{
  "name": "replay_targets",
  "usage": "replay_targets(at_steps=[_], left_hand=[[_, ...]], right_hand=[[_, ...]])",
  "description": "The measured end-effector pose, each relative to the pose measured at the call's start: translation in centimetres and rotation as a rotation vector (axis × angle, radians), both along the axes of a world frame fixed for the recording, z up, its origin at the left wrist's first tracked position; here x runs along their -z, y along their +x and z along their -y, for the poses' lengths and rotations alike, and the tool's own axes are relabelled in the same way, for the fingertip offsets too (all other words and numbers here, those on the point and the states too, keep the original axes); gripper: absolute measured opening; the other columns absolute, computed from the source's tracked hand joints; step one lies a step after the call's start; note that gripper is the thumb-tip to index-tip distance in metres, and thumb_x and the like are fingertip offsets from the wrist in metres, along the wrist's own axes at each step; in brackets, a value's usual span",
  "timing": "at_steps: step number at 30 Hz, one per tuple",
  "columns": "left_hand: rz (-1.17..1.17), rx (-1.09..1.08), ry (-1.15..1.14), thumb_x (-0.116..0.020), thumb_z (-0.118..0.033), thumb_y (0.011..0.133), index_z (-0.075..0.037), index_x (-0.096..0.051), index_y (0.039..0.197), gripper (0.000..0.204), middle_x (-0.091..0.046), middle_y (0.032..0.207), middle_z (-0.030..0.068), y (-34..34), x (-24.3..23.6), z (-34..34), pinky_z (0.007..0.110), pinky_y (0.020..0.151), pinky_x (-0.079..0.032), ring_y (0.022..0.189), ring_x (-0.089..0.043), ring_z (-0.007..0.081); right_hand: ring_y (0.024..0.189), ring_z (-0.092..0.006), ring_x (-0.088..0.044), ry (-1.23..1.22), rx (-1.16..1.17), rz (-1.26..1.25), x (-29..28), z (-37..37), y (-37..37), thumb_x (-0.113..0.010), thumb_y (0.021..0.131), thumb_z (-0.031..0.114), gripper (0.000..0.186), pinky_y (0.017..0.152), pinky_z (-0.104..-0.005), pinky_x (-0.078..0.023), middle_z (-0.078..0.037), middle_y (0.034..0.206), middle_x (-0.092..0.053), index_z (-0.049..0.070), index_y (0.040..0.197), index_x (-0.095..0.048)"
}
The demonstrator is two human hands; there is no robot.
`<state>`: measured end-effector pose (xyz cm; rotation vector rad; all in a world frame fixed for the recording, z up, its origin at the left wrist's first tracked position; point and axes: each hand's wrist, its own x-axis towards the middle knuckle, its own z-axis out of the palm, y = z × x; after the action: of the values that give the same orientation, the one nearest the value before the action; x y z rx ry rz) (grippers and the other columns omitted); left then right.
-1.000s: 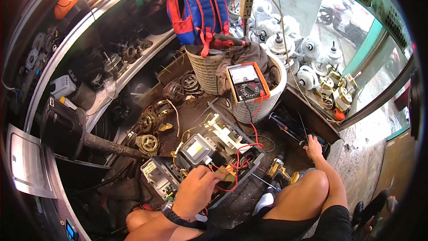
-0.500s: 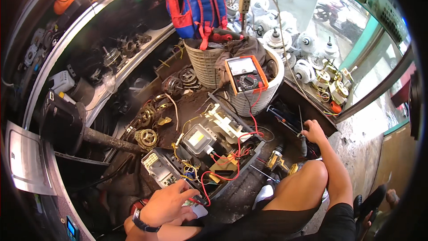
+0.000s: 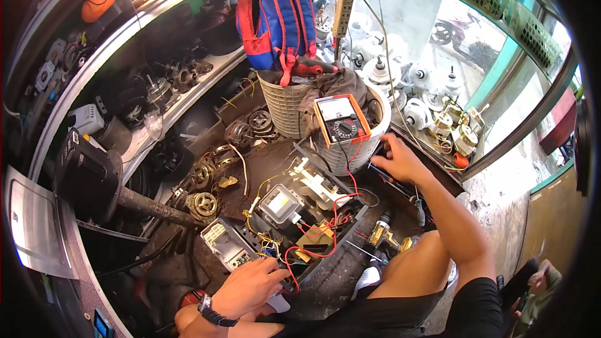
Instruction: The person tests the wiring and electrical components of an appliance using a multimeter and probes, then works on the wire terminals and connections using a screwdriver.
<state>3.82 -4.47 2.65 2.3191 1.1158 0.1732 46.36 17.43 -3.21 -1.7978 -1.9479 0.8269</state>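
My left hand is low in the picture, fingers bent and drawn together beside the grey panel of an opened appliance chassis. A red test lead runs from the orange multimeter across the chassis to near those fingers; what they hold is hidden. My right hand reaches over a dark tool tray, thumb and fingers apart, just right of the multimeter. Below its thumb lies the end of a slim tool. In the chassis sit a metal-topped block, white plastic parts and tangled wires.
The multimeter rests on a cloth-filled ribbed basket. Another basket bears a red-blue backpack. A yellow-black drill and a long screwdriver lie by my knee. Motor parts line the left; white motor housings stand behind.
My right hand has moved left and away from me, from a screwdriver handle in the tray to beside the multimeter. The left hand stays near the chassis. The view has shifted slightly.
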Motion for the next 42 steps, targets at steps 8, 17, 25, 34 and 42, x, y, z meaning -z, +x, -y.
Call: replay_targets(at_steps=[8,17,25,34,42], left_hand=[[-0.037,-0.161,-0.052,-0.075,-0.023,0.096,-0.013,-0.072,0.115,0.022,-0.065,0.1,0.0098,-1.2,-1.8,-1.6,0.044,0.08,-0.057,0.097,-0.069,0.0332],[0.034,-0.27,0.09,-0.077,-0.019,0.094,-0.009,-0.072,0.112,0.022,-0.066,0.096,0.0092,-1.5,-1.7,-3.9,0.042,0.074,-0.057,0.087,-0.071,0.03],[0.084,-0.293,0.181,-0.076,-0.017,0.094,-0.009,-0.073,0.11,0.019,-0.066,0.094,0.0076,-0.4,-1.6,-6.1,0.041,0.073,-0.057,0.085,-0.071,0.0281],[0.136,-0.323,0.261,-0.077,-0.016,0.093,-0.008,-0.073,0.109,0.019,-0.067,0.095,0.0075,0.8,-0.8,-7.9,0.041,0.075,-0.057,0.087,-0.071,0.0293],[0.196,-0.464,0.289,-0.076,-0.014,0.095,-0.005,-0.072,0.115,0.023,-0.068,0.094,0.0098,1.0,0.2,-9.5,0.041,0.079,-0.056,0.09,-0.07,0.0292]], right_hand=[[0.136,-0.0445,-0.056,0.076,0.05,0.183,1.2,-7.0,-7.9,-0.083,0.079,0.068,0.114,0.111,-0.0514,-0.049,-0.029,0.145,-0.052,0.005,0.159,-0.033],[0.144,-0.0501,-0.045,0.117,0.152,0.297,2.0,-7.7,-10.3,-0.085,0.075,0.066,0.12,0.115,-0.0547,-0.045,-0.033,0.162,-0.031,-0.004,0.156,-0.032],[0.153,-0.0509,-0.032,0.024,0.196,0.393,1.2,-7.8,-12.4,-0.086,0.072,0.063,0.131,0.122,-0.059,-0.036,-0.033,0.172,-0.015,-0.003,0.164,-0.022],[0.148,-0.0504,-0.038,0.083,0.243,0.268,1.9,-8.7,-11.8,-0.086,0.071,0.063,0.131,0.12,-0.0627,-0.036,-0.03,0.164,-0.031,-0.001,0.166,-0.023],[0.144,-0.0461,-0.043,0.419,-0.142,-0.005,-1.3,-3.4,-10.0,-0.088,0.073,0.049,0.121,0.122,-0.0494,-0.038,-0.03,0.155,-0.04,-0.007,0.163,-0.028]])
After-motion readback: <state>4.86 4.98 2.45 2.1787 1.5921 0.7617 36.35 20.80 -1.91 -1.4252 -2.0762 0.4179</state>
